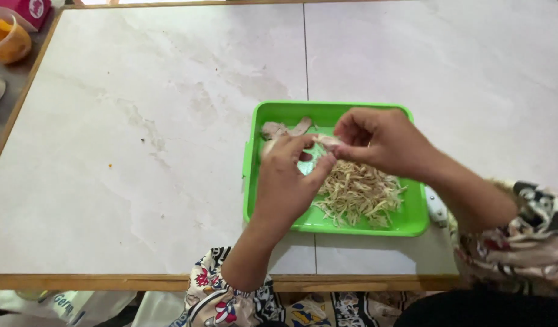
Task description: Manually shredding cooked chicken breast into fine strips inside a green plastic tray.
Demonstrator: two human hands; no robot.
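Over the green tray [264,115] I see both hands meeting: my left hand [285,178] and my right hand [382,142] each keep a clenched grip on 1 pale piece of meat [327,142], pinched between their fingertips above the tray's middle. Below it, inside the tray, lies a heap of shredded meat [358,194]. At the tray's far-left corner rest 2 whole pale pieces [285,128]. Beneath the tray spreads the pale marbled worktop [139,151].
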